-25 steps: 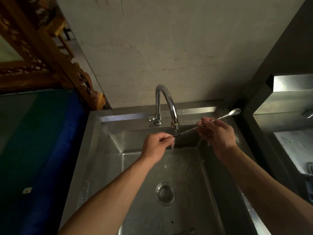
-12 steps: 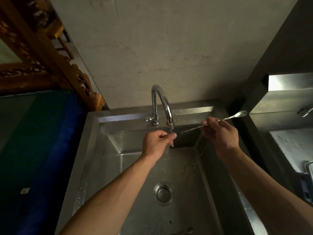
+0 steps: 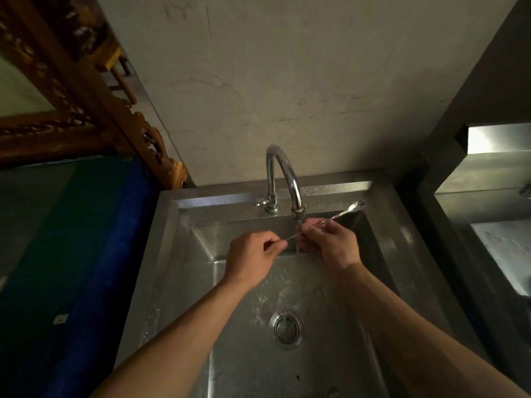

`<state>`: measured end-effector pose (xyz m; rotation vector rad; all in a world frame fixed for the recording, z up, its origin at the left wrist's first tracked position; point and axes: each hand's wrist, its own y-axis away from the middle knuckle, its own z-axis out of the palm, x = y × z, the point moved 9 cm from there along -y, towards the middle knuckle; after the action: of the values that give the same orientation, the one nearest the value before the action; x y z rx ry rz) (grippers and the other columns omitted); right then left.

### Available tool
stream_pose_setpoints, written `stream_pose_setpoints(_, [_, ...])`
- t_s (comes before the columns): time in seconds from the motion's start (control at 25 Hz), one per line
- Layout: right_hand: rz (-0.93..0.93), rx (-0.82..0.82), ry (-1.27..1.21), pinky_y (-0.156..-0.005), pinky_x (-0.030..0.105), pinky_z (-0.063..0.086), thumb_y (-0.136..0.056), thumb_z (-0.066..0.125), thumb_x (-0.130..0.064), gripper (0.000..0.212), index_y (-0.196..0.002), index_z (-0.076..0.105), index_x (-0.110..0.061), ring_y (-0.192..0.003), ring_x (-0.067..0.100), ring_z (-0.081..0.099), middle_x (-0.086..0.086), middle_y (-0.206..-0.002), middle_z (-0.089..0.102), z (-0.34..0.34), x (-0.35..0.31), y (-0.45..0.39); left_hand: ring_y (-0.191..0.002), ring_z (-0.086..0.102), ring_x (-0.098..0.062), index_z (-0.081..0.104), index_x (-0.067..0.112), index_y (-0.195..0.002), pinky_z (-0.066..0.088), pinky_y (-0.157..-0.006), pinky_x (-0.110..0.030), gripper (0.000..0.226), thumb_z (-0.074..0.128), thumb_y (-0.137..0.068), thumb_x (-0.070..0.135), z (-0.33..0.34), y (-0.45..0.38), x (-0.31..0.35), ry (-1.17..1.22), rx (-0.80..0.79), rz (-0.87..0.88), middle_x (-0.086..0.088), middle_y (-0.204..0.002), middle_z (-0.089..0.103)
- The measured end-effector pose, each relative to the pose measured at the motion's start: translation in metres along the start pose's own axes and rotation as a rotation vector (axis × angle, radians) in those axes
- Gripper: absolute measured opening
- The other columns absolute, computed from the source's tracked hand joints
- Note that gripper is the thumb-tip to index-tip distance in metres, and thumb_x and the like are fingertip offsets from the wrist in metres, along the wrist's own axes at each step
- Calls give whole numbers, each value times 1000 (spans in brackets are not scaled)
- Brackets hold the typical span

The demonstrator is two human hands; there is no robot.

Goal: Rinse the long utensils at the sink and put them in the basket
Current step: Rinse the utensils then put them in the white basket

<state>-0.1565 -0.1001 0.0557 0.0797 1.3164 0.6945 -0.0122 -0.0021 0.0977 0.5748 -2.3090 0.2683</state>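
Both hands hold a long spoon [image 3: 342, 214] over the sink [image 3: 184, 254]. The left hand [image 3: 253, 261] pinches its lower end; the right hand [image 3: 330, 242] grips the shaft, bowl beyond its fingers [image 3: 311, 229]. Water [image 3: 298, 245] from the faucet [image 3: 283, 173] falls between them.

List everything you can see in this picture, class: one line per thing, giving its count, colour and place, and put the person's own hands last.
long spoon: one, silver, held across the sink under the tap spout, bowl end up and to the right
tap: one, chrome, curved, at the back rim of the sink, water running from it
sink: one, steel, wet, centre of the view
drain: one, metal, round, in the sink floor
carved frame: one, golden-brown wood, upper left
blue-edged surface: one, dark green and blue, left of the sink
steel unit: one, grey metal, right edge
wall: one, pale plaster, behind the sink
left hand: one, pinches the spoon's lower end
right hand: one, holds the spoon's shaft under the water
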Motion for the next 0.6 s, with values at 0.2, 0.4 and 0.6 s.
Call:
stream_pose_setpoints(0.2, [82, -63, 0, -66, 28, 60, -84, 73, -10, 9, -90, 71, -5, -72, 19, 74, 10, -80, 77, 29, 25, 4, -56, 56, -8, 70, 24, -77, 49, -61, -31, 16, 66, -87, 35, -26, 17, -25, -108, 20, 29, 9, -58, 62])
stream_pose_setpoints(0.4, [22, 14, -50, -73, 35, 61, -93, 62, -17, 16, -96, 70, -3, -77, 23, 74, 13, -85, 76, 14, 10, -4, -78, 63, -15, 75, 25, -81, 52, -76, -37, 14, 65, -88, 33, -52, 36, -63, -95, 9, -83, 10, -73, 70])
stream_pose_setpoints(0.6, [-15, -51, -45, -73, 31, 60, -88, 65, -4, 5, -89, 67, -8, -77, 17, 71, 5, -79, 72, 25, 8, 2, -82, 64, -16, 75, 22, -83, 53, -81, -39, 14, 65, -89, 31, -55, 49, -72, -49, -29, -120, 10, -75, 71])
